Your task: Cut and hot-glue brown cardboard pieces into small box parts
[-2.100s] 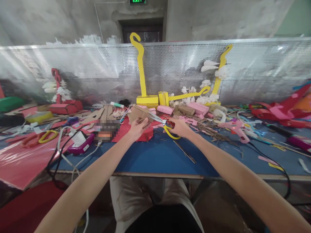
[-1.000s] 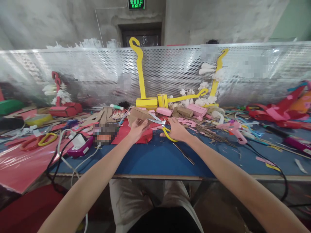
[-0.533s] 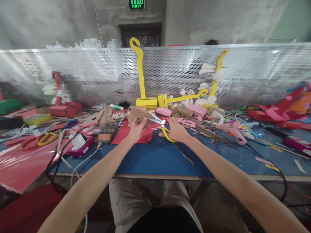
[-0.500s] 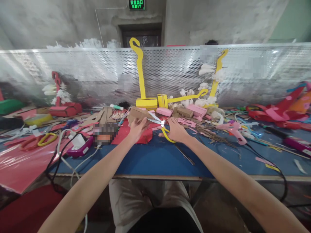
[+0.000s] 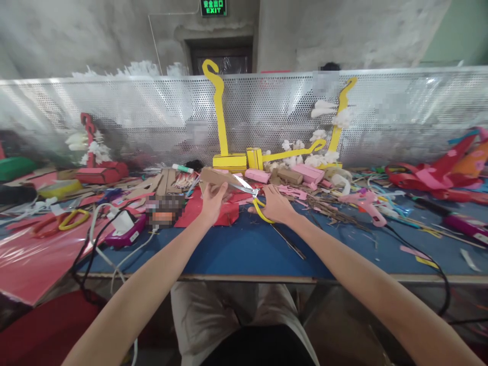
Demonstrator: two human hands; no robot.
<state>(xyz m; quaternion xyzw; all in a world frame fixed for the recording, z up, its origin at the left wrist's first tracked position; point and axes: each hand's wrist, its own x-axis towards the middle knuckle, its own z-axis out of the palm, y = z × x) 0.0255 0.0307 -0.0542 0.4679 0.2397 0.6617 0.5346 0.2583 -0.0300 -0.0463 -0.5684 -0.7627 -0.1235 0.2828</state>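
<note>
My left hand (image 5: 214, 199) is closed on a piece of brown cardboard (image 5: 215, 176), its thumb pressed on the near side. My right hand (image 5: 276, 204) is wrapped round the yellow handles of a pair of scissors (image 5: 263, 210). Their metal blades are parted and point left, at the cardboard's right end. Beneath the left hand lies red paper (image 5: 229, 214) on the blue table (image 5: 229, 254). A thin dark stick or tool (image 5: 290, 242) rests close to my right wrist.
Behind stand yellow hook-topped pieces (image 5: 219, 117) before a perforated metal screen (image 5: 152, 117). Twigs (image 5: 331, 211) and a pink glue gun (image 5: 368, 204) lie to the right. On the left are a purple power strip (image 5: 125, 234), cables and other scissors (image 5: 74, 219).
The cardboard has tilted flatter and shifted slightly left between the blades. My left hand has moved a little left and turned; the right hand stays almost in place.
</note>
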